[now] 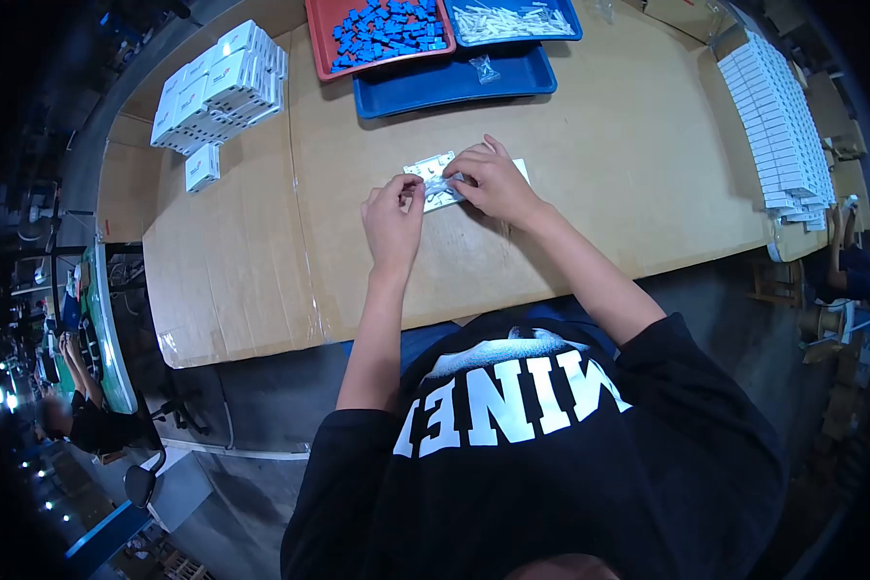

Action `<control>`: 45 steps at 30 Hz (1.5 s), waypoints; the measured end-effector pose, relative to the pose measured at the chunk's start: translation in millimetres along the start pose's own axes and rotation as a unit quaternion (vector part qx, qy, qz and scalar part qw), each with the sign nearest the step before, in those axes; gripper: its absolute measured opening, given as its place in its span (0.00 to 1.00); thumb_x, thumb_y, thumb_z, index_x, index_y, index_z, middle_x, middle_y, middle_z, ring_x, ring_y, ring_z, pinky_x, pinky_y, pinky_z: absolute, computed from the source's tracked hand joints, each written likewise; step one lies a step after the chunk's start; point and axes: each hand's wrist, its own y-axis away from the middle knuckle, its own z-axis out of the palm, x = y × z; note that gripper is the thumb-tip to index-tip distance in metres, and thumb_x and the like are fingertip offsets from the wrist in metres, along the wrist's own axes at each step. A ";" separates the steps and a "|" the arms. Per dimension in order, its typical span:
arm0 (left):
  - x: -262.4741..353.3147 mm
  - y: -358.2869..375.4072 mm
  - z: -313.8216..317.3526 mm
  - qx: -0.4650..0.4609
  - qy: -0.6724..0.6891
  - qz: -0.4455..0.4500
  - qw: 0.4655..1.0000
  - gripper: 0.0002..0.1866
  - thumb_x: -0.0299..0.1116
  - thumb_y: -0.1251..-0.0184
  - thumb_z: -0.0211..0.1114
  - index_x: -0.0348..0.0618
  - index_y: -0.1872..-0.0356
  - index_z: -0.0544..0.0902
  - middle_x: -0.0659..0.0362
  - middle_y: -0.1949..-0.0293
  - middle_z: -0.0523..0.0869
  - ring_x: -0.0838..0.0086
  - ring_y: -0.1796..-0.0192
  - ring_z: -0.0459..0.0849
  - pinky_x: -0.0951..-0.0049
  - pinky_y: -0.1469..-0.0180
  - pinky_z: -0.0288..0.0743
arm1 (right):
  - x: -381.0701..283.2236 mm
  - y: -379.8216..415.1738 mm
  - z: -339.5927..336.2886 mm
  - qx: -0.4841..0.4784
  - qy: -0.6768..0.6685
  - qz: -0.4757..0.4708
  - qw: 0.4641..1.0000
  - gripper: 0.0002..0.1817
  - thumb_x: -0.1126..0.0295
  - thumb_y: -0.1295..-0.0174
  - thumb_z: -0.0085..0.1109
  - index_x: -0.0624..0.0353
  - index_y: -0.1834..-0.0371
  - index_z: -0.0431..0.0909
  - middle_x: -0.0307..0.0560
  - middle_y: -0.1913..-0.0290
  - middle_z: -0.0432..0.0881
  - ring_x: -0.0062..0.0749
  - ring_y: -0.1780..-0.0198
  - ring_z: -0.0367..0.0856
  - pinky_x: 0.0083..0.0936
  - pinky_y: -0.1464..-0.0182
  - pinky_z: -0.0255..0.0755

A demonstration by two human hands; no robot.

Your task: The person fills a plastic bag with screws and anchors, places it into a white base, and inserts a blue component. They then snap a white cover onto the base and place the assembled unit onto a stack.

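Observation:
In the middle of the table lies a flat white plastic plate (442,201) with small holes and raised details, partly hidden by my fingers. My left hand (394,215) is at its left side, thumb and fingers pinched together. From the right, my right hand (498,184) reaches over the plate with thumb and forefinger closed near its middle. Between the two sets of fingertips shows a small pale, shiny bit, which I cannot make out. Another white edge (522,170) sticks out behind my right hand.
Beyond my hands stand a red tray (326,64) of blue parts, a blue tray (577,37) of white sticks, and a blue tray (387,101) with a clear plastic bag (484,69). White boxes (213,92) are stacked left, white pieces (768,126) right. Other people work at both sides.

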 end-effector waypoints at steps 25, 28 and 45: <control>-8.5 3.7 -17.6 -0.126 -0.110 0.305 0.938 0.14 0.32 0.35 0.72 0.43 0.49 0.88 0.58 0.51 0.87 0.61 0.46 0.82 0.59 0.42 0.73 | -20.0 -2.8 -20.9 -0.102 0.198 -0.069 0.973 0.04 0.68 0.41 0.69 0.54 0.66 0.90 0.40 0.58 0.83 0.34 0.48 0.81 0.46 0.32 0.65; -6.9 3.5 -17.1 -0.127 -0.104 0.285 0.944 0.14 0.33 0.35 0.72 0.43 0.49 0.88 0.57 0.52 0.86 0.61 0.46 0.82 0.59 0.42 0.73 | -17.0 -2.6 -16.2 -0.105 0.194 -0.068 0.973 0.04 0.71 0.43 0.67 0.55 0.67 0.89 0.42 0.59 0.84 0.37 0.49 0.82 0.43 0.37 0.67; -1.8 21.0 -12.7 -0.125 -0.134 0.266 0.946 0.21 0.37 0.33 0.70 0.40 0.42 0.84 0.53 0.41 0.83 0.57 0.38 0.81 0.57 0.35 0.72 | -20.6 3.4 -21.6 -0.163 0.276 -0.080 0.944 0.03 0.70 0.43 0.66 0.54 0.69 0.88 0.41 0.58 0.84 0.34 0.57 0.85 0.37 0.48 0.68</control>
